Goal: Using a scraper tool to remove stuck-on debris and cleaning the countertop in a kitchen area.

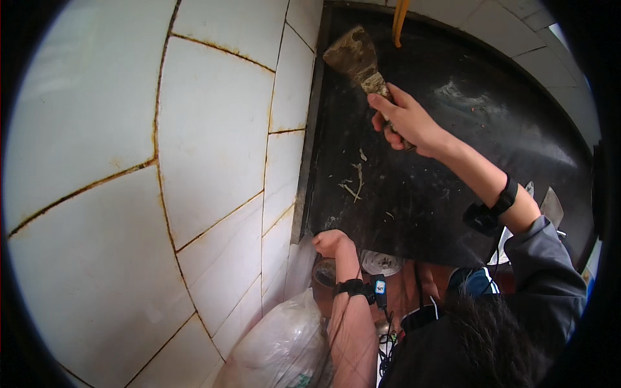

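My right hand grips the handle of a putty knife. Its wide, dirty blade points to the upper left, above the black countertop and close to the tiled wall. At the counter's near left corner is my left hand, its fingers curled on the top of a translucent plastic bag that hangs beside the wall. Pale peeled strips of residue and small crumbs lie on the countertop between my hands.
White wall tiles with rust-stained joints rise at the left. A filled plastic bag stands below. A yellow strip hangs at the back. Metal blades lie by my right elbow. A roll of tape and a round white object sit below the edge.
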`<control>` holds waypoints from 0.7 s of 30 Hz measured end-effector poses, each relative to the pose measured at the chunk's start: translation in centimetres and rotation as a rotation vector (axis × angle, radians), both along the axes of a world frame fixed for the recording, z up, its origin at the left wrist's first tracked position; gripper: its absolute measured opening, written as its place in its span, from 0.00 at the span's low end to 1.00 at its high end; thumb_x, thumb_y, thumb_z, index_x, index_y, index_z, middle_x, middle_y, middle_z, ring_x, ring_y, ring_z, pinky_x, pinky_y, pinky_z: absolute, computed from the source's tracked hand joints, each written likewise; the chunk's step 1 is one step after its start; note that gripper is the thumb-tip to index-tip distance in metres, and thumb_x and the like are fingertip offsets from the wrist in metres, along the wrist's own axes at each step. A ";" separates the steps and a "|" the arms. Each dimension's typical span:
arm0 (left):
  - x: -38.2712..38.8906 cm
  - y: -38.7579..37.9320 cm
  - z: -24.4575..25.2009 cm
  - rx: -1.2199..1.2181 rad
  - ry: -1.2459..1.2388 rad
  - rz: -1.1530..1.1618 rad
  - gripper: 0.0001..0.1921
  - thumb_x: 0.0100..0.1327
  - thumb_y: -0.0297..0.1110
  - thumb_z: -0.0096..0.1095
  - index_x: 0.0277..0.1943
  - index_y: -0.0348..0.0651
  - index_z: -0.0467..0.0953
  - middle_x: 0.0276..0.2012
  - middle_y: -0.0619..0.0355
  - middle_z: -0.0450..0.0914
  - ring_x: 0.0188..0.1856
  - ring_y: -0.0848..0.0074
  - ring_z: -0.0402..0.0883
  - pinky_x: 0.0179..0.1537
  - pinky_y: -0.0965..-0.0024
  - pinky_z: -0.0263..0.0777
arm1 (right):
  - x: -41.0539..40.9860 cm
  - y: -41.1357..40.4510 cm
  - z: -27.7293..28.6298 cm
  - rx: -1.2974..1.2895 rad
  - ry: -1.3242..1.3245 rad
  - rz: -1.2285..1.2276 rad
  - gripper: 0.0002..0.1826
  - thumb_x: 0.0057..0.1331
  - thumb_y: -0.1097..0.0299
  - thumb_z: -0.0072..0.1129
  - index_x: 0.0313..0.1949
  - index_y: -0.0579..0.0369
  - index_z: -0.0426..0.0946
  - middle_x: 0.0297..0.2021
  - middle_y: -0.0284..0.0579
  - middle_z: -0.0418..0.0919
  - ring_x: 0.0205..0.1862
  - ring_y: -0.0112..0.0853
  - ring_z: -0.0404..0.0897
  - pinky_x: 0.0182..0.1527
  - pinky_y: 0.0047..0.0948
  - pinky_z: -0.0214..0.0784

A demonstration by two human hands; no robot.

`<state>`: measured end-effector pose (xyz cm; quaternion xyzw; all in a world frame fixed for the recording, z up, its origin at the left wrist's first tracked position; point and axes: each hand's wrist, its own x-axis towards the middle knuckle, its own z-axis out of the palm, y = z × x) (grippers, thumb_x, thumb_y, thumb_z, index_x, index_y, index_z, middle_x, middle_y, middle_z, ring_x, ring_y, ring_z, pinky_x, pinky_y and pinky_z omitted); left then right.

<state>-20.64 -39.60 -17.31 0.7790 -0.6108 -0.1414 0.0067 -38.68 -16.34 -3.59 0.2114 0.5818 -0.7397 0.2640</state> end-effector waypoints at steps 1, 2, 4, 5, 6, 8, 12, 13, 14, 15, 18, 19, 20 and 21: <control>0.0 0.0 0.0 -0.006 0.009 -0.002 0.28 0.69 0.39 0.28 0.43 0.23 0.77 0.45 0.32 0.78 0.50 0.44 0.77 0.55 0.50 0.70 | 0.0 -0.4 0.2 0.001 0.001 -0.007 0.13 0.73 0.58 0.45 0.43 0.54 0.62 0.23 0.38 0.67 0.14 0.19 0.64 0.15 0.22 0.58; -0.1 -0.1 0.0 -0.013 0.019 -0.003 0.28 0.69 0.39 0.28 0.43 0.22 0.76 0.45 0.31 0.78 0.50 0.44 0.78 0.54 0.50 0.70 | -0.1 -0.8 0.4 -0.039 -0.044 -0.034 0.12 0.73 0.58 0.45 0.43 0.54 0.61 0.23 0.38 0.67 0.15 0.20 0.63 0.16 0.23 0.59; -0.3 -0.1 -0.1 -0.040 0.011 0.013 0.28 0.69 0.39 0.29 0.43 0.24 0.78 0.45 0.33 0.79 0.49 0.46 0.79 0.53 0.51 0.72 | -0.3 -1.6 1.1 -0.125 -0.103 -0.081 0.11 0.73 0.60 0.45 0.43 0.54 0.61 0.23 0.37 0.66 0.16 0.21 0.62 0.17 0.26 0.60; -0.4 -0.2 -0.1 -0.069 0.001 0.034 0.27 0.69 0.39 0.30 0.42 0.26 0.79 0.45 0.35 0.80 0.48 0.48 0.80 0.51 0.52 0.74 | -0.2 -2.0 1.3 -0.129 -0.100 -0.087 0.11 0.73 0.60 0.45 0.43 0.54 0.61 0.23 0.37 0.66 0.16 0.21 0.62 0.17 0.26 0.60; -0.4 -0.1 0.1 -0.072 -0.001 0.027 0.27 0.69 0.39 0.30 0.42 0.26 0.79 0.45 0.35 0.80 0.48 0.48 0.80 0.51 0.52 0.74 | -0.1 -2.3 1.1 -0.117 -0.104 -0.101 0.11 0.73 0.60 0.44 0.43 0.54 0.60 0.22 0.37 0.65 0.17 0.21 0.62 0.17 0.25 0.60; -0.6 0.1 0.5 -0.040 -0.057 0.006 0.26 0.69 0.39 0.30 0.43 0.27 0.78 0.46 0.36 0.80 0.48 0.48 0.80 0.51 0.52 0.74 | 0.1 -2.9 0.6 -0.109 -0.111 -0.146 0.11 0.73 0.59 0.44 0.42 0.53 0.60 0.22 0.37 0.64 0.17 0.21 0.62 0.17 0.25 0.58; -0.7 0.4 0.7 -0.119 -0.103 -0.040 0.26 0.69 0.39 0.30 0.42 0.27 0.78 0.46 0.36 0.80 0.48 0.47 0.80 0.51 0.52 0.74 | 0.0 -5.0 0.4 -0.327 -0.199 -0.357 0.12 0.73 0.57 0.46 0.38 0.49 0.59 0.18 0.33 0.60 0.13 0.19 0.56 0.14 0.22 0.48; -0.6 0.4 0.8 -0.100 -0.087 -0.038 0.26 0.69 0.38 0.30 0.42 0.27 0.78 0.45 0.36 0.80 0.47 0.47 0.80 0.51 0.51 0.74 | -0.2 -5.1 -0.3 -0.330 -0.197 -0.360 0.12 0.73 0.57 0.46 0.38 0.49 0.59 0.18 0.33 0.60 0.13 0.19 0.56 0.14 0.22 0.48; -0.6 0.4 0.9 -0.080 -0.071 -0.035 0.26 0.69 0.38 0.30 0.42 0.27 0.78 0.44 0.36 0.80 0.47 0.47 0.80 0.51 0.51 0.74 | -0.6 -5.1 -1.2 -0.384 -0.173 -0.400 0.12 0.72 0.56 0.47 0.38 0.49 0.59 0.17 0.33 0.60 0.13 0.19 0.55 0.14 0.22 0.47; -0.8 0.6 1.0 -0.081 -0.072 -0.036 0.26 0.69 0.38 0.30 0.42 0.27 0.78 0.44 0.36 0.80 0.47 0.47 0.80 0.51 0.51 0.74 | -0.8 -5.2 -1.7 -0.437 -0.151 -0.438 0.13 0.72 0.56 0.47 0.37 0.49 0.59 0.17 0.33 0.59 0.13 0.18 0.54 0.14 0.22 0.46; -0.9 0.5 1.0 -0.089 -0.063 0.020 0.25 0.69 0.38 0.30 0.43 0.27 0.78 0.42 0.36 0.81 0.46 0.46 0.81 0.50 0.51 0.75 | -0.7 -5.1 -2.6 -0.462 -0.153 -0.416 0.13 0.72 0.55 0.48 0.37 0.49 0.60 0.16 0.31 0.57 0.12 0.18 0.52 0.13 0.21 0.44; -0.6 0.0 0.7 -0.063 -0.077 -0.010 0.25 0.69 0.37 0.31 0.44 0.27 0.77 0.42 0.37 0.81 0.46 0.46 0.81 0.49 0.51 0.76 | -0.7 -4.7 -2.8 -0.517 -0.142 -0.394 0.13 0.72 0.55 0.48 0.37 0.49 0.60 0.16 0.30 0.57 0.12 0.17 0.51 0.12 0.20 0.44; -0.3 -0.5 0.5 -0.038 -0.091 -0.041 0.24 0.69 0.37 0.31 0.45 0.28 0.76 0.41 0.37 0.81 0.46 0.46 0.81 0.49 0.51 0.76 | -0.7 -4.5 -3.0 -0.584 -0.111 -0.356 0.12 0.72 0.57 0.48 0.36 0.49 0.59 0.17 0.31 0.59 0.13 0.18 0.52 0.13 0.20 0.45; -0.5 -0.1 0.7 -0.032 -0.092 -0.041 0.24 0.69 0.37 0.31 0.45 0.28 0.76 0.41 0.37 0.81 0.46 0.46 0.81 0.49 0.51 0.76 | -0.5 -3.8 -3.5 -0.577 -0.112 -0.356 0.12 0.72 0.57 0.48 0.36 0.49 0.59 0.17 0.31 0.59 0.13 0.18 0.52 0.13 0.20 0.45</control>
